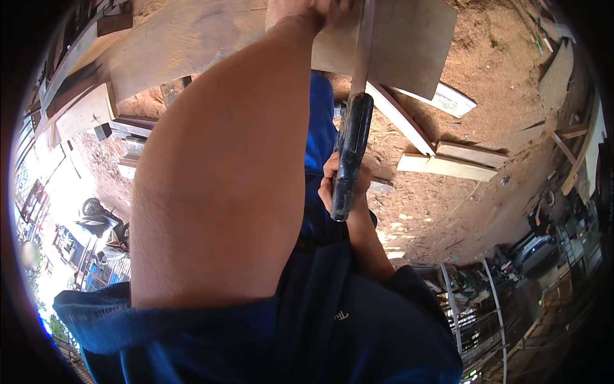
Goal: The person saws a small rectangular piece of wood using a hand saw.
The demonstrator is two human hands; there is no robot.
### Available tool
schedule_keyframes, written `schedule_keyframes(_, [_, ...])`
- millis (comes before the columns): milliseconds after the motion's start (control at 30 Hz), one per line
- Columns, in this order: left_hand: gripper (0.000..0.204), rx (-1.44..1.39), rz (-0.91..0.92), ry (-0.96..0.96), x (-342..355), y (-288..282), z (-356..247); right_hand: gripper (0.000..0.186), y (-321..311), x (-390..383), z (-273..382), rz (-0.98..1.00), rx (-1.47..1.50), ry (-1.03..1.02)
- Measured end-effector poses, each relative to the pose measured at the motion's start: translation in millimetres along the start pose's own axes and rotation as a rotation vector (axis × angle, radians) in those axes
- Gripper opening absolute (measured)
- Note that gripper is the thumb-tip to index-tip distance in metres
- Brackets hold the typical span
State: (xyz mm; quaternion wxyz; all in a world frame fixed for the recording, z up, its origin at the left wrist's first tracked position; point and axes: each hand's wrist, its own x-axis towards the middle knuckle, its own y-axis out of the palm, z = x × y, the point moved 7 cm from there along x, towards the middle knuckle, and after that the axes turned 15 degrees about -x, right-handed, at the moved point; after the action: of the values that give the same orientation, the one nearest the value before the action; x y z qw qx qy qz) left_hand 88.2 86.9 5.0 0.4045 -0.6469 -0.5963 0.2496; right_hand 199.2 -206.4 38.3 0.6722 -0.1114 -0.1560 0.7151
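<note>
My left hand [307, 11] is at the top edge on a thin wooden board [409, 45], fingers partly shown and spread on it; my bare forearm covers much of the middle. My right hand [345, 182] is closed round the black handle of a long tool [350, 144]. Its narrow, straight metal blade [361, 45], apparently a saw seen nearly edge-on, lies across the board and extends up beside my left hand. Blue cloth [320, 121] over my leg shows beneath the board.
Loose pale planks [444, 166] lie on the dusty ground right of me. A large sheet [166, 38] spans the upper left, near more offcuts [83, 118]. A motorbike [105, 227] stands at left. Metal framing [489, 301] and clutter fill the lower right.
</note>
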Motion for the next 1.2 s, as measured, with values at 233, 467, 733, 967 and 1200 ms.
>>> schedule_keyframes(233, [0.054,0.05,-0.037,0.077,-2.9,0.5,2.9,0.02,7.6,21.6,20.8,-0.072,-0.071,-0.023])
schedule_keyframes(467, [0.05,0.056,-0.017,0.068,0.9,-2.4,-8.6,0.023,-2.8,13.6,15.0,-0.114,-0.016,0.049])
schedule_keyframes(733, [0.053,0.084,-0.014,0.289,3.9,17.8,23.4,0.032,-16.9,55.3,15.5,-0.117,0.059,0.049])
schedule_keyframes(967, [0.063,0.124,0.08,0.184,4.0,22.5,15.9,0.031,-8.4,22.5,7.7,-0.081,0.101,0.122])
schedule_keyframes(1200, [0.058,0.199,0.054,0.265,2.6,27.3,34.5,0.038,-17.8,40.8,8.0,-0.078,0.042,0.072])
